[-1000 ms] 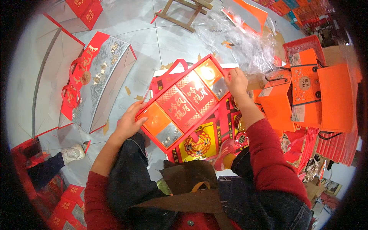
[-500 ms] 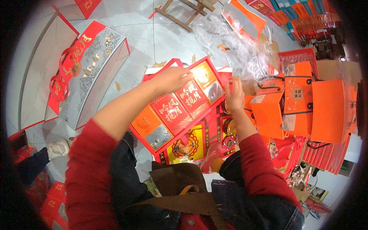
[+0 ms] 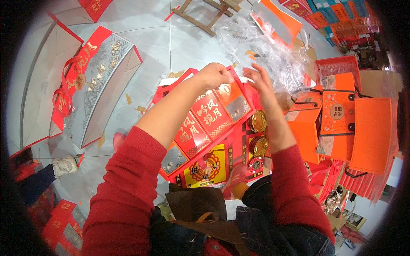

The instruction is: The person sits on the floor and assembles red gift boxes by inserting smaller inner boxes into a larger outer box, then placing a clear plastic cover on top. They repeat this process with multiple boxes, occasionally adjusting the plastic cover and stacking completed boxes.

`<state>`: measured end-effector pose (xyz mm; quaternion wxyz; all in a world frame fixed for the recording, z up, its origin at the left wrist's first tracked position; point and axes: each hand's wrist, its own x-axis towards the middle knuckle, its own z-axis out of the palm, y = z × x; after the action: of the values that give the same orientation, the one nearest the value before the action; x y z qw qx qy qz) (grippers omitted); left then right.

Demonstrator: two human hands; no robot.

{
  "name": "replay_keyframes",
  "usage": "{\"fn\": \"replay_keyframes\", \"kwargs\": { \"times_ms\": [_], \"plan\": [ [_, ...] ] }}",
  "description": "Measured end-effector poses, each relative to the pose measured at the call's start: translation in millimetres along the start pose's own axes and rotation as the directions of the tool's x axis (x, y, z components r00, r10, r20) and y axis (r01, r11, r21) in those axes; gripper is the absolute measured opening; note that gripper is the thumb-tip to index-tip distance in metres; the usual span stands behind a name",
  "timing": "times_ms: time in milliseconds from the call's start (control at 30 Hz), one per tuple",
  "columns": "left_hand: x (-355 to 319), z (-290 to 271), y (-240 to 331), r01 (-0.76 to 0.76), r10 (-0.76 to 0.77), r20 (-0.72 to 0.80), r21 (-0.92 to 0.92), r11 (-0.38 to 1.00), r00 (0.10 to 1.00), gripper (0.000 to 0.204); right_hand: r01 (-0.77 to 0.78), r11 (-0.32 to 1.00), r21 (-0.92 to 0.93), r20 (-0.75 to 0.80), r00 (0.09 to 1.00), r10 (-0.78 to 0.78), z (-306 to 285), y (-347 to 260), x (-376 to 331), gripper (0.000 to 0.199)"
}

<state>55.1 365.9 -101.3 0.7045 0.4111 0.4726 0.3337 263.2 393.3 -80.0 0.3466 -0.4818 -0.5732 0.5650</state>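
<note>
A slanted red tray holds a row of flat gift boxes: red boxes with gold lettering in the middle, orange-and-silver ones at the ends. My left hand is closed at the tray's far end, fingertips pressed together; whatever they pinch is too small to make out. Just right of it, my right hand hovers beside the tray's far corner, fingers apart with nothing in them. Under the tray lies a black-and-yellow package with a red emblem. Gold round tins sit beside it. My left forearm hides part of the tray.
Red-and-silver gift bags lie at the left. Orange bags with dark handles crowd the right, near a red crate. Clear plastic wrap and a wooden stool are farther off. Another person's shoe shows at left.
My left hand has moved right to the tray's far end. My right hand has lifted away from the tray edge, its fingers spreading. The tray's near end has shifted right.
</note>
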Motion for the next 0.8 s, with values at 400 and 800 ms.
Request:
{"fn": "replay_keyframes", "kwargs": {
  "times_ms": [400, 800],
  "plan": [
    [-35.9, 4.7, -48.0, -0.063, 0.342, -0.328, 0.634, 0.771, 0.881, 0.040, -0.091, 0.980, -0.176, -0.014, 0.996, 0.089, 18.5, 42.8, 44.6, 0.016],
    [-37.7, 3.3, -48.0, -0.055, 0.381, -0.359, 0.661, 0.748, 0.852, 0.020, 0.109, 0.896, -0.430, -0.004, 0.993, -0.122, 23.4, 53.7, 50.1, 0.015]
  ]
}}
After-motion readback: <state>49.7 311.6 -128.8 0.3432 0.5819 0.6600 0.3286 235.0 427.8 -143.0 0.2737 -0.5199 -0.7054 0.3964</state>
